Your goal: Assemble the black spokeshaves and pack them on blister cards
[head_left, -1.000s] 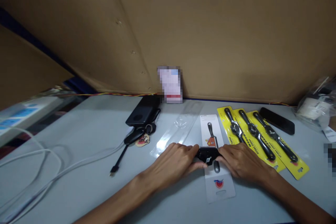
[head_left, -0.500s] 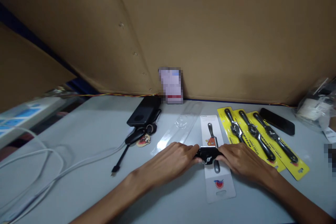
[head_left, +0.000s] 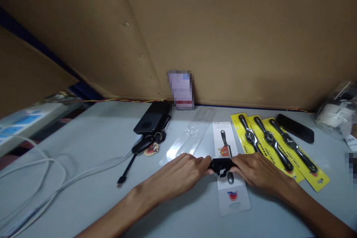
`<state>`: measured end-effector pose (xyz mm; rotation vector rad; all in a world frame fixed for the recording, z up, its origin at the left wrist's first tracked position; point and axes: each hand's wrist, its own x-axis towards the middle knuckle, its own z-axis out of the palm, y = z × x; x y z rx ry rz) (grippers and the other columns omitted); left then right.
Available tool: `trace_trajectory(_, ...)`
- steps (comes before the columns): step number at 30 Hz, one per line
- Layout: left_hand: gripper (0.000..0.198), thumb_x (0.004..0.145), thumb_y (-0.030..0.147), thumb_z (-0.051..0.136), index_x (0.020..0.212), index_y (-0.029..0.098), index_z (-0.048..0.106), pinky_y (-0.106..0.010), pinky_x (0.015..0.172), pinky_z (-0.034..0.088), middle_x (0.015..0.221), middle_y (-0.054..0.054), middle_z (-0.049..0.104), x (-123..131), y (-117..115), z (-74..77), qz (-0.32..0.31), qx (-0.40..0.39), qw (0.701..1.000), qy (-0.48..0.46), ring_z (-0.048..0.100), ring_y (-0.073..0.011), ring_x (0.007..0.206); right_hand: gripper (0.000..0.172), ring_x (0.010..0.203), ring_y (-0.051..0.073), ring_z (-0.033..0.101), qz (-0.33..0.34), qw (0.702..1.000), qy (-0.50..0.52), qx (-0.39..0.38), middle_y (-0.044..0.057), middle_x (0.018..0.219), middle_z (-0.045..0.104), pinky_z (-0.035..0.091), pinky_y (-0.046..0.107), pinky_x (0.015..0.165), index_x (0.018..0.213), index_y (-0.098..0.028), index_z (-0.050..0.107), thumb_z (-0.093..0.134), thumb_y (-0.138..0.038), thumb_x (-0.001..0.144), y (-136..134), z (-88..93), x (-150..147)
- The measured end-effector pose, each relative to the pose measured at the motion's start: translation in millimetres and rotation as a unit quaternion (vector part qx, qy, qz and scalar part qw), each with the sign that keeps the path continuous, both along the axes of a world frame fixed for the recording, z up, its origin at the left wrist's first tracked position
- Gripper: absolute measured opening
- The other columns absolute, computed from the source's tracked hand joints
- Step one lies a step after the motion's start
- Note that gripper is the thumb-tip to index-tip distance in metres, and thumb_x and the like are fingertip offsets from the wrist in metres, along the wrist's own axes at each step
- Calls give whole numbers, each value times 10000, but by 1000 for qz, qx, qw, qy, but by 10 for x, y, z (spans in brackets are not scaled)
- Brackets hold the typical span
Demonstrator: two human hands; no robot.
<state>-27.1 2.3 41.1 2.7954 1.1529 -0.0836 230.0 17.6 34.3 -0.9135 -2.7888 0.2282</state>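
A black spokeshave (head_left: 222, 165) with a metal blade edge is held level between both hands. My left hand (head_left: 192, 167) is closed round its left handle, and my right hand (head_left: 252, 167) grips the right one. Beneath the tool lies a white printed card (head_left: 234, 202) showing a picture of a similar tool. Right of the card are three yellow packages (head_left: 320, 182) with black-handled tools, partly overlapping, the nearest partly hidden by my right hand. Clear plastic packaging (head_left: 192, 130) lies behind my left hand.
A black power bank (head_left: 152, 119) with a short cable and keyring sits left of centre. Behind it a phone (head_left: 181, 89) leans on the cardboard wall (head_left: 237, 37). Another phone (head_left: 295, 128) and a plastic bag (head_left: 336, 115) are at right. White cables (head_left: 83, 174) cross the left side.
Both hands and the spokeshave have come very slightly nearer, with the grip unchanged. The view has shifted a little.
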Motion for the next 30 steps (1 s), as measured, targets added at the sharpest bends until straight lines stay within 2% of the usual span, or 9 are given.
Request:
trace_trajectory(4,228,1046,232,364,897,177,528,-359,478,182,641,-66,668,17,-10,-2,-7,9,1000,5,570,-190,484,343,608,178,584,-2,1000,-6,-12,51,758,673,303,321,537,1242,-136,597,348,-272,1050,-4,0,4)
trace_trajectory(7,221,1044,231,374,910,166,537,-353,471,180,634,-60,661,27,-6,-22,-6,4,1000,16,574,-188,487,334,625,177,592,0,1000,-10,-17,51,766,677,312,312,543,1275,-137,572,369,-274,1048,3,-17,10)
trace_trajectory(21,286,1053,259,330,928,163,568,-356,493,182,615,-65,643,-2,7,-86,6,-16,1000,-12,496,-179,468,298,632,178,583,-8,1000,-8,-28,58,790,682,313,328,544,1043,-171,638,365,-291,1045,10,-37,4)
trace_trajectory(26,274,1050,269,354,931,165,578,-351,491,188,644,-62,661,-1,23,-123,15,-24,999,-20,519,-179,486,275,641,176,582,-17,999,7,-42,62,810,685,318,330,566,998,-165,633,383,-274,1032,0,-19,0)
trace_trajectory(30,295,1049,285,352,931,155,589,-344,488,204,669,-65,669,23,18,-93,22,-45,999,-18,542,-171,496,290,622,163,560,-19,999,6,-49,55,801,678,310,323,569,1004,-163,627,383,-317,1032,-29,38,-13)
